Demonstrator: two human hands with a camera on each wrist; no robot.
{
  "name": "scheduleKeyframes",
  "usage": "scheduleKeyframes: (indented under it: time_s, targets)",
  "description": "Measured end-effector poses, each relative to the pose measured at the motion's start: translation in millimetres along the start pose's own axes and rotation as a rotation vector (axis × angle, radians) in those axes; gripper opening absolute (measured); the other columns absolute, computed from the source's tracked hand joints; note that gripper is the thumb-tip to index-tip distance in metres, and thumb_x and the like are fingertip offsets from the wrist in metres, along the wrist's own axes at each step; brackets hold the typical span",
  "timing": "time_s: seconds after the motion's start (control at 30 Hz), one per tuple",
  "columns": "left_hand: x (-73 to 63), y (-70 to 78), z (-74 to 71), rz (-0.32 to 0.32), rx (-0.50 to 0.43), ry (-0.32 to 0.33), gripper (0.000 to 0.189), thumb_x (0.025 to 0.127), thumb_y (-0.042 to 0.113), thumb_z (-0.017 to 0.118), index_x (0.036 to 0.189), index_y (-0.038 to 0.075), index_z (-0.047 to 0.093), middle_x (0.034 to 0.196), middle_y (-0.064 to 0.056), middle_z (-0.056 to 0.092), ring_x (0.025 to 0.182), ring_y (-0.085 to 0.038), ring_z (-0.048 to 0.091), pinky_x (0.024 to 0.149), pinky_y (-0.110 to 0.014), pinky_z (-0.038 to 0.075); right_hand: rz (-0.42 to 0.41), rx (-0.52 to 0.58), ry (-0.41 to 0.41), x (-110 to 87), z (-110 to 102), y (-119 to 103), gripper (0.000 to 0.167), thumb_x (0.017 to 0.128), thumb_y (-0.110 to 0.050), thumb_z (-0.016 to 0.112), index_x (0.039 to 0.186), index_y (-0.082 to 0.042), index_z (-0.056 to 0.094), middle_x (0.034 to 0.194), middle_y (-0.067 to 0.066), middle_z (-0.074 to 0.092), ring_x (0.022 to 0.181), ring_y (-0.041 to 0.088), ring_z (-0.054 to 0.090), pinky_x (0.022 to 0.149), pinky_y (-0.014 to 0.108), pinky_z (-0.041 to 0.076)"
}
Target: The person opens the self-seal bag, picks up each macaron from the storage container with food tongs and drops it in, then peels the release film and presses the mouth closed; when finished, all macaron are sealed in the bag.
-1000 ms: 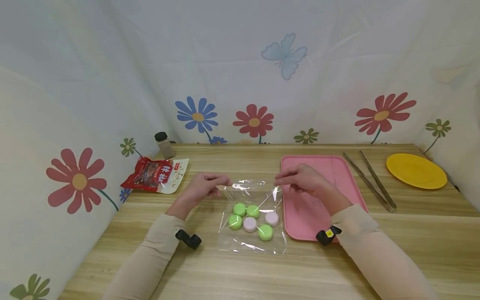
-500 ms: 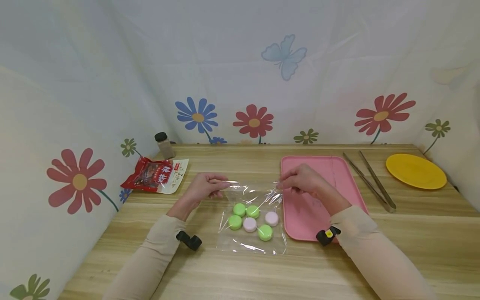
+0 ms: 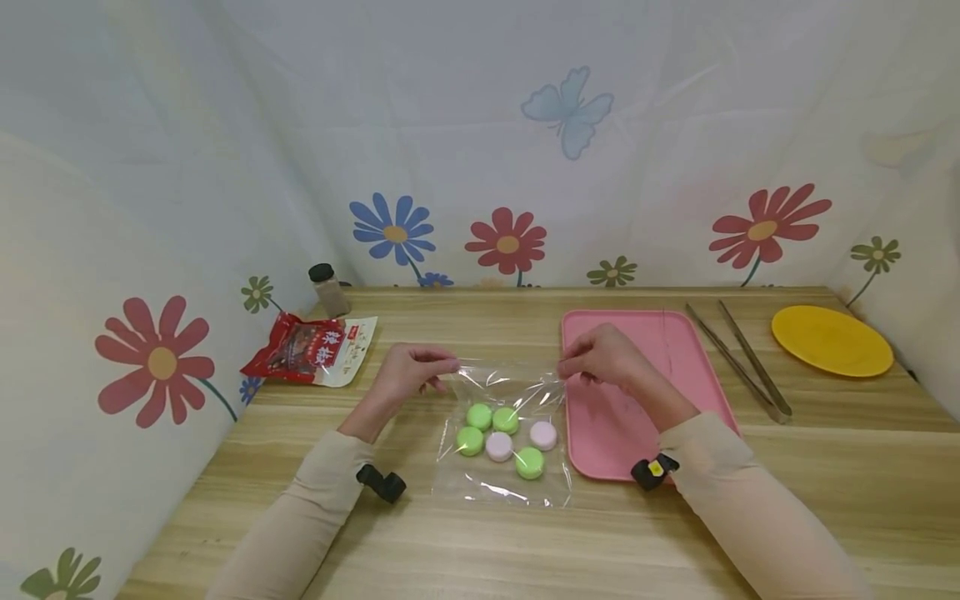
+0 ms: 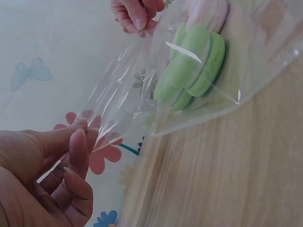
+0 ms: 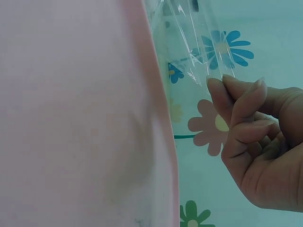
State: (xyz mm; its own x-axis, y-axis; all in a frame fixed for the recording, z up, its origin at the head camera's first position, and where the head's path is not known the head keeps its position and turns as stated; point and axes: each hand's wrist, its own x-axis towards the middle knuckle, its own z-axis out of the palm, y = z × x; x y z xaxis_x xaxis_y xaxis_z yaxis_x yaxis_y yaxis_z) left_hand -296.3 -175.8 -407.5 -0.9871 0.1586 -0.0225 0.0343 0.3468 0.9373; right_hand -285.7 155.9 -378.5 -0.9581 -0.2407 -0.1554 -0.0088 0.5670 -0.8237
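Observation:
A clear plastic bag (image 3: 498, 492) lies on the wooden table with several green macarons (image 3: 529, 463) and two pale pink macarons (image 3: 498, 447) inside. My left hand (image 3: 408, 372) pinches the far left corner of its top edge between thumb and forefinger. At the far right corner, my right hand (image 3: 606, 357) pinches the same edge, over the left side of the pink tray. The left wrist view shows the film stretched between both hands, with green macarons (image 4: 189, 66) behind it. In the right wrist view the right fingertips (image 5: 215, 87) grip the crinkled film.
The pink tray (image 3: 611, 442) stands right beside the bag. Metal tongs (image 3: 750, 367) and a yellow plate (image 3: 832, 342) lie farther right. At the back left are a red and white food packet (image 3: 311, 350) and a black-lidded shaker (image 3: 328, 292). A flowered curtain borders the table.
Both hands keep their pinch on the bag's top edge. The right hand has shifted slightly to the right, and the creases along the film's top look different. The macarons stay in place.

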Motion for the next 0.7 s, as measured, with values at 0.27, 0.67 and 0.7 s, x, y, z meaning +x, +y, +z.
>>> scheduleKeyframes:
  time_s: [0.27, 0.67, 0.7]
  targets:
    - [-1.6, 1.1, 6.3, 0.077, 0.134, 0.097, 0.013, 0.086, 0.022, 0.082, 0.093, 0.011, 0.08, 0.087, -0.002, 0.075, 0.071, -0.028, 0.063, 0.053, -0.025, 0.047, -0.033, -0.097, 0.036, -3.2, 1.2, -3.7, 0.008, 0.089, -0.015, 0.077, 0.094, -0.009, 0.078, 0.088, 0.005, 0.073, 0.074, 0.02, 0.061, 0.067, 0.03, 0.05]
    - [0.2, -3.0, 9.5, 0.169, 0.071, 0.009, 0.015, 0.095, 0.006, 0.068, 0.103, -0.003, 0.06, 0.093, -0.019, 0.074, 0.083, -0.026, 0.072, 0.075, -0.039, 0.06, -0.051, -0.073, 0.016, 0.7, 2.6, -0.9, 0.011, 0.09, -0.012, 0.075, 0.094, -0.003, 0.069, 0.088, 0.008, 0.068, 0.076, 0.02, 0.057, 0.064, 0.028, 0.05]
    - [0.6, -3.9, 8.7, 0.161, 0.049, -0.001, 0.017, 0.095, 0.005, 0.068, 0.106, -0.003, 0.058, 0.093, -0.021, 0.073, 0.082, -0.027, 0.073, 0.076, -0.042, 0.06, -0.046, -0.048, 0.004, 2.4, 1.8, 0.7, 0.013, 0.09, -0.011, 0.075, 0.096, -0.002, 0.068, 0.088, 0.009, 0.068, 0.074, 0.019, 0.057, 0.063, 0.028, 0.05]
